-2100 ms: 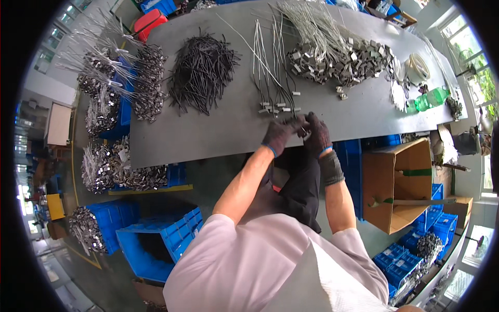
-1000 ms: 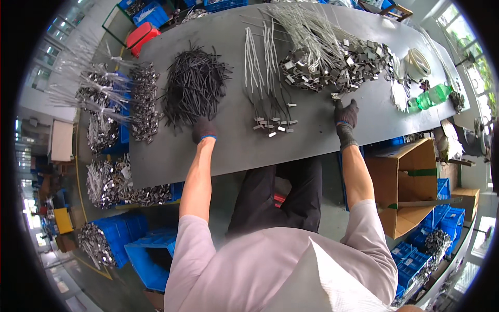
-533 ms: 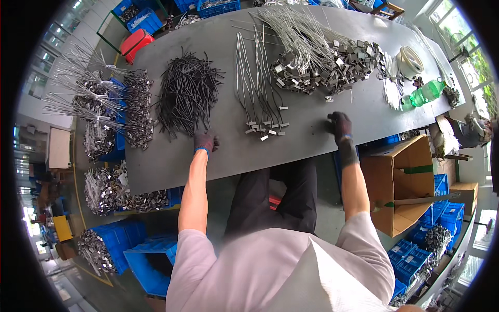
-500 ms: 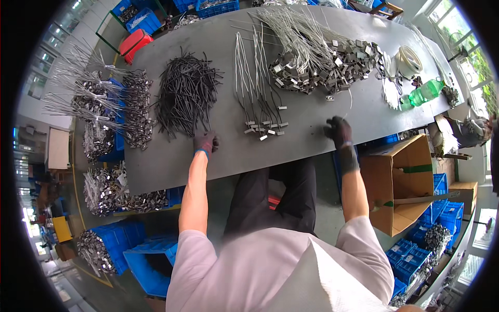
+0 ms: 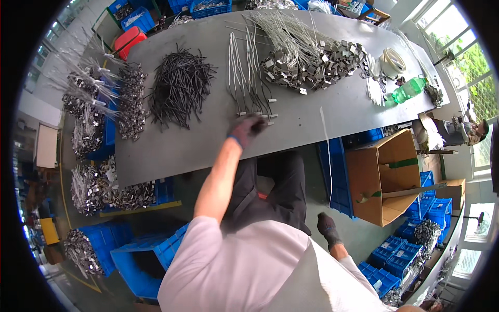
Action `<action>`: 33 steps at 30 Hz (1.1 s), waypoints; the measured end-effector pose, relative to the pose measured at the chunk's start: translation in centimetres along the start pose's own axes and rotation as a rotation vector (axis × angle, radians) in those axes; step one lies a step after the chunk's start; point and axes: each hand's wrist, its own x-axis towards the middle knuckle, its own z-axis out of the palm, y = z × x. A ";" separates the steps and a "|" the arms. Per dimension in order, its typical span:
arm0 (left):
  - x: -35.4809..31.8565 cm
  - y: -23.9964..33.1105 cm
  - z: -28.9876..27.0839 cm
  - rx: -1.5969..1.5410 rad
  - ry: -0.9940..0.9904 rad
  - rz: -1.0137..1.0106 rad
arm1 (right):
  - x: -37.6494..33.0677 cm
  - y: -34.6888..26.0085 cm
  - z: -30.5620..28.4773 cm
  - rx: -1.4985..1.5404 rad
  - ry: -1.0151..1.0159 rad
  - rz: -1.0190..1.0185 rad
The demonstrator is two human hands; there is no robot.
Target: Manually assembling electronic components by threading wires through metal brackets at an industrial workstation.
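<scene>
My left hand (image 5: 248, 129), in a dark glove, is over the metal ends of a small group of wired parts (image 5: 254, 99); these have pale leads and black sleeves. Motion smears its fingers, and the hand partly covers the small metal pieces. Down beyond the table's front edge is my gloved right hand (image 5: 328, 229), its fingers looking closed. A long thin white strip (image 5: 327, 151) hangs over that edge and reaches down toward the right hand, which seems to grip its lower end. Left of the group lies a heap of short black tubes (image 5: 183, 88).
A large pile of metal-ended wired parts (image 5: 312, 67) covers the back of the grey table (image 5: 171, 156). A white tape roll (image 5: 393, 62) and a green bottle (image 5: 409, 90) lie at right. Below stand a cardboard box (image 5: 364, 182) and blue crates (image 5: 338, 177). Another person (image 5: 465, 130) is at far right.
My left hand has moved right, from beside the black tubes to the wired parts. My right hand has dropped off the table toward my body, and the white strip now trails over the edge.
</scene>
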 end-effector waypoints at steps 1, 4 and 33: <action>0.4 -1.9 2.8 0.046 -0.091 -0.029 | 0.5 -2.4 -1.3 0.000 0.043 -0.036; 2.1 -6.8 6.8 0.023 -0.015 0.105 | 4.5 -9.7 -5.7 0.018 0.120 -0.225; 0.3 0.2 6.7 -0.242 0.026 0.145 | 12.3 -28.0 -16.2 0.797 0.350 -0.390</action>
